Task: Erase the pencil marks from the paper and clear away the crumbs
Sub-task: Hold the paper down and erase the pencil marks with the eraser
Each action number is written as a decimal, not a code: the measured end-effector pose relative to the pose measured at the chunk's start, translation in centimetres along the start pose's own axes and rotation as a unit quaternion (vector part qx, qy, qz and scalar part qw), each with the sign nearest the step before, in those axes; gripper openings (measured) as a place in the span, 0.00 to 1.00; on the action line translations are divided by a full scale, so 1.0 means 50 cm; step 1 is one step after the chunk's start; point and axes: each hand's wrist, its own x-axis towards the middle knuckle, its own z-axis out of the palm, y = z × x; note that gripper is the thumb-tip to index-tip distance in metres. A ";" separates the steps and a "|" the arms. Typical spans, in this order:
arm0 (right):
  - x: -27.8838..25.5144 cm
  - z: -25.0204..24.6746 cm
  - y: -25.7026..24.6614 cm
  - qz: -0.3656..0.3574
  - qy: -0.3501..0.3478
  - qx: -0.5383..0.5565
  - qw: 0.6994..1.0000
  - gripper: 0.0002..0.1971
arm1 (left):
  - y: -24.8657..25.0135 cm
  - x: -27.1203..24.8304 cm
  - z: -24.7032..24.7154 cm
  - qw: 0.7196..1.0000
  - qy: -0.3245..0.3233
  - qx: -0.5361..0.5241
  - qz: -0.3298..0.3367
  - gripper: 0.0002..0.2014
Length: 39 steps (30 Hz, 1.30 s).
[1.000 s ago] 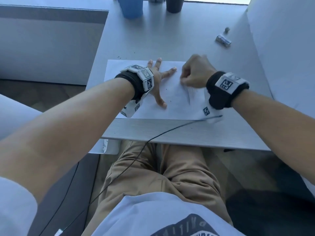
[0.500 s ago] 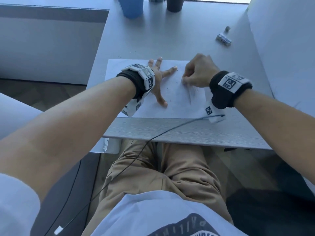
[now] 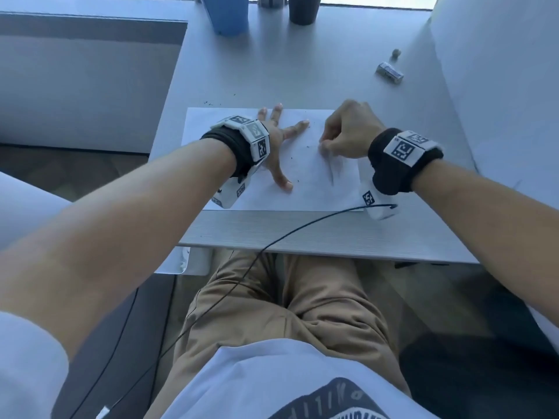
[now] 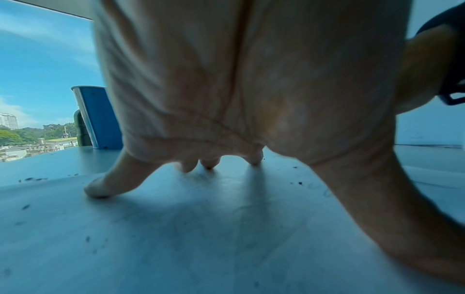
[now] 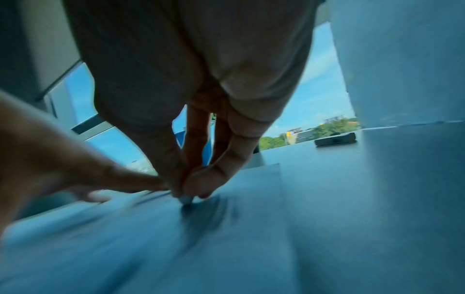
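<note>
A white sheet of paper [image 3: 305,173] lies on the grey desk [image 3: 302,71] near its front edge. My left hand [image 3: 279,137] presses flat on the sheet with fingers spread [image 4: 100,189]. My right hand [image 3: 348,133] pinches a small pale eraser [image 5: 186,200] between thumb and fingers, its tip on the paper over smudged pencil marks [image 3: 334,170]. Dark eraser crumbs [image 3: 295,157] are scattered on the sheet, with more crumbs [image 3: 208,102] on the desk beyond its far left corner. In the head view the eraser is hidden by the fingers.
A blue cup [image 3: 228,13] and a dark cup [image 3: 302,9] stand at the desk's far edge. A small wrapped block [image 3: 389,74] and a small round bit [image 3: 396,52] lie at the far right. A white wall [image 3: 499,86] bounds the right side. A black cable [image 3: 272,243] crosses the front edge.
My right hand has shifted a little back and forth over the pencil marks with the eraser. The left hand has stayed pressed on the paper.
</note>
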 end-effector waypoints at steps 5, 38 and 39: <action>-0.031 0.029 -0.017 -0.051 -0.064 -0.016 0.997 0.04 | 0.001 0.006 0.001 1.000 0.002 0.004 0.000 0.75; 0.016 0.028 -0.031 -0.035 0.000 0.010 0.999 0.06 | -0.001 -0.007 0.000 1.000 -0.001 0.009 0.000 0.74; 0.007 0.037 -0.041 -0.050 -0.021 0.004 0.999 0.05 | -0.001 -0.007 -0.001 1.000 -0.001 0.011 -0.002 0.74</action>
